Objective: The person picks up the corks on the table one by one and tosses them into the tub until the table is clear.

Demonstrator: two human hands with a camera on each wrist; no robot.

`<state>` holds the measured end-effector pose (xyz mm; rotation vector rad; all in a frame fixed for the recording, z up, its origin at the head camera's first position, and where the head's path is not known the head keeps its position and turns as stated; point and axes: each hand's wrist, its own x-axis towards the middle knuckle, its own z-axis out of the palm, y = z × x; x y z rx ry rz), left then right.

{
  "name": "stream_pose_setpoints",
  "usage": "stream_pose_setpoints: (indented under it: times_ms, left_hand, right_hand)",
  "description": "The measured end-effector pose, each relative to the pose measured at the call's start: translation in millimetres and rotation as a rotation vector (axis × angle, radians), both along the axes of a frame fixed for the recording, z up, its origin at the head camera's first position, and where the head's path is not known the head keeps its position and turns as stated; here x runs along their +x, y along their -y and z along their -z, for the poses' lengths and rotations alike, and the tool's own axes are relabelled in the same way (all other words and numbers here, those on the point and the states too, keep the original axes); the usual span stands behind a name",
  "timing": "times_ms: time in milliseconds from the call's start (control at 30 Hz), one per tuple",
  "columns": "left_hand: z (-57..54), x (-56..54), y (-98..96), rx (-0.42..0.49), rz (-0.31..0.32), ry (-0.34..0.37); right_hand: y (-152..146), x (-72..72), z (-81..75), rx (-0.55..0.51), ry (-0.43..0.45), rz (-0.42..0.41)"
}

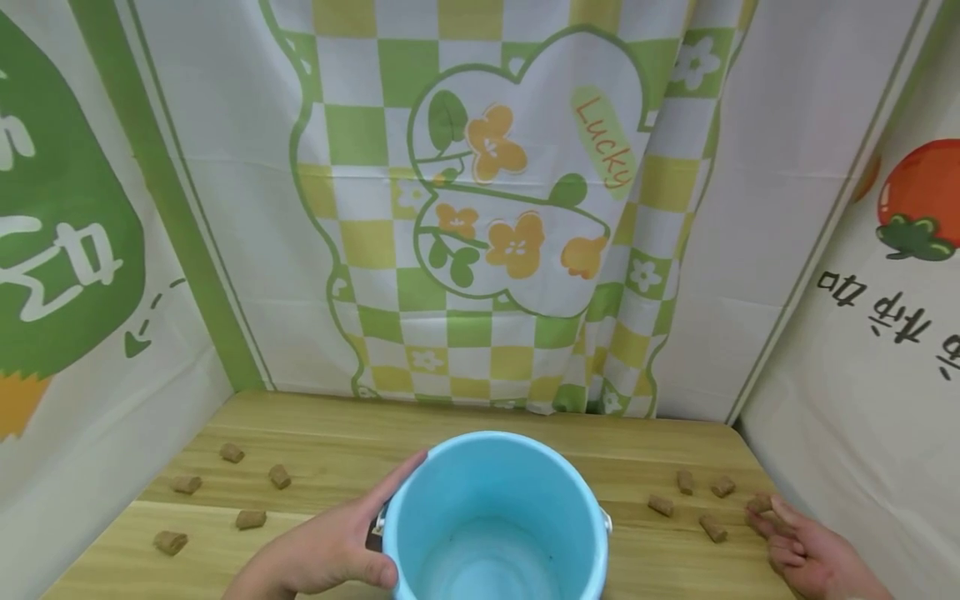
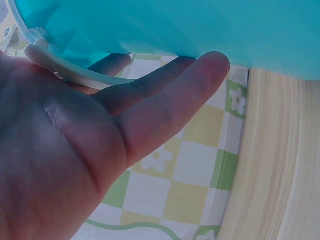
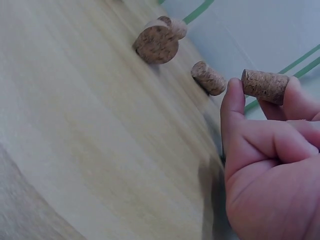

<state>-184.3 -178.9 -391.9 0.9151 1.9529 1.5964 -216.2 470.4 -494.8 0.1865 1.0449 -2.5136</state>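
Observation:
A light blue bucket (image 1: pixel 498 471) stands upright at the front middle of the wooden table, its mouth facing up. My left hand (image 1: pixel 330 546) rests against the bucket's left outer side, thumb and index finger spread apart. In the left wrist view, straight fingers (image 2: pixel 170 105) touch the blue wall beside the pale bucket handle (image 2: pixel 75 72). At the table's right edge, my right hand (image 1: pixel 813 554) pinches a brown cork (image 3: pixel 265 86) between thumb and fingertips, raised above the surface in the right wrist view. Several more corks (image 1: pixel 712 527) lie just left of that hand.
Another scattered group of several corks (image 1: pixel 251 519) lies on the left side of the table (image 1: pixel 337 433). A checkered curtain (image 1: pixel 480 333) hangs along the back edge. Printed cloth walls (image 1: pixel 847 400) close in both sides.

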Motion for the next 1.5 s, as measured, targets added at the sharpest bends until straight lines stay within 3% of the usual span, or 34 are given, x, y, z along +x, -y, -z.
stream_pose_setpoints:
  times_ms: [100,233,300,633,1167,1500]
  left_hand:
    - [-2.0,1.4,-0.4,0.002,0.002,0.01]
    - [-3.8,2.3,-0.9,0.004,0.006,0.011]
    - [-4.0,2.6,-1.0,0.006,0.008,0.014]
    - [-2.4,3.7,-0.3,0.009,-0.001,0.015]
    - [-3.6,2.9,-0.1,0.003,0.01,-0.007]
    - [-3.0,2.4,0.1,-0.008,-0.001,-0.014]
  right_hand:
    - [0.7,0.9,-1.7,-0.071,0.029,-0.018]
    - [3.5,-1.2,-7.4,-0.235,0.054,-0.136]
    - [7.0,-3.6,-13.0,-0.254,0.025,-0.181]
    - [46.3,-10.5,-58.2,-0.003,-0.186,-0.058]
    - [123.3,-3.0,-126.3,0.033,-0.518,-0.22]
    - [159.2,10.3,-149.2,0.106,-0.576,-0.265]
